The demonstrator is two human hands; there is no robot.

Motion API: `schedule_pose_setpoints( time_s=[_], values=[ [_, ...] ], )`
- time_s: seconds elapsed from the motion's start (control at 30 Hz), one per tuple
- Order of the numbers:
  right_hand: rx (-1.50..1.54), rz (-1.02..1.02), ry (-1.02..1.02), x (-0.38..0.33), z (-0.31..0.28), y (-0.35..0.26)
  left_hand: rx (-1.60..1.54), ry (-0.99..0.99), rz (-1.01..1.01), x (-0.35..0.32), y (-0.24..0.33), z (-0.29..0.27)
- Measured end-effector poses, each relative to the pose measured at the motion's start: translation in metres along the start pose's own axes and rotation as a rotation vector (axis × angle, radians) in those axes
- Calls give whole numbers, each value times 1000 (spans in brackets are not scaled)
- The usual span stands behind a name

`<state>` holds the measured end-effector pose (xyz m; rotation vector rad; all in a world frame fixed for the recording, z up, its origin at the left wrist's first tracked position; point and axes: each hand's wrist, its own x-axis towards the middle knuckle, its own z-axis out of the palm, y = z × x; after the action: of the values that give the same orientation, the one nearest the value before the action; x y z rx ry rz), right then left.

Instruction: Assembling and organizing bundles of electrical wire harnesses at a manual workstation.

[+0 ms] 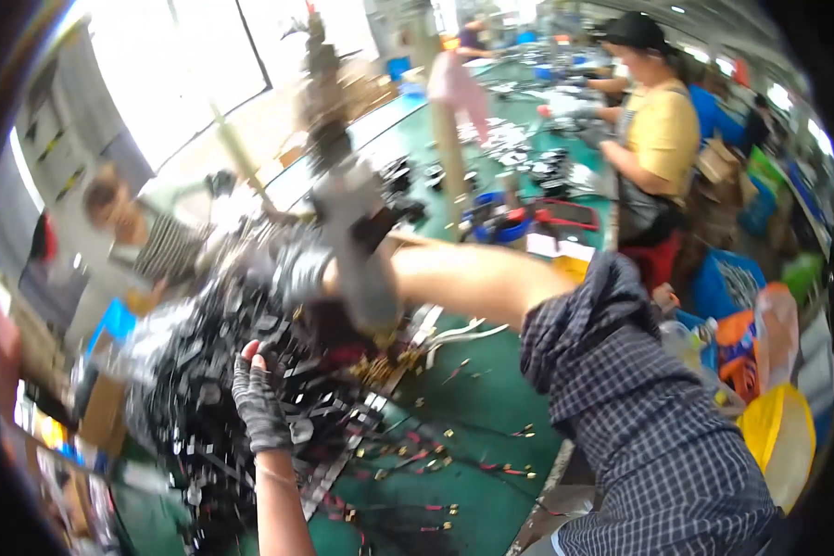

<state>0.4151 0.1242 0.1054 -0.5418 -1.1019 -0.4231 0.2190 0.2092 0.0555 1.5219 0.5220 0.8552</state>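
Observation:
My left hand (259, 403), in a grey striped glove with bare fingertips, rests against the near side of a big heap of black cables and small black parts (218, 361). Its fingers point upward, stretched out, and nothing shows in them. My right arm reaches across to the far side of the heap. There my right hand (301, 269), in a grey glove, is smeared by motion, and its fingers cannot be made out. A blurred grey elongated tool (357, 250) hangs in front of my right wrist. Red and black wire leads with brass-coloured ends (426, 454) lie on the green tabletop (473, 398).
A person in a yellow top (667, 130) works farther along the bench, and another in stripes (157, 241) is at the left. A blue bin (496, 218) and a red-framed tray (565, 215) stand beyond my right arm. Bags (774, 338) crowd the right side.

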Motion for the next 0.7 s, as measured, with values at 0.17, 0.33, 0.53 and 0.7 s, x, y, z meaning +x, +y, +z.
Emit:
schedule_pose_setpoints(
  time_s=[0.17, 0.33, 0.53, 0.7],
  values=[
    [-67, 362, -540, 44, -44, -88, -646, -313, -321, 21, 1, 90],
    [-724, 84, -708, 5, -31, -111, -621, -378, -119, 8, 42, 61],
    [-81, 1238, -442, 7, -155, -74, -91, -2, 580, -22, 207, -131],
    [-950, 607, -1048, -60, -144, -59, -23, 217, 167, -136, 255, -212]
  ],
)
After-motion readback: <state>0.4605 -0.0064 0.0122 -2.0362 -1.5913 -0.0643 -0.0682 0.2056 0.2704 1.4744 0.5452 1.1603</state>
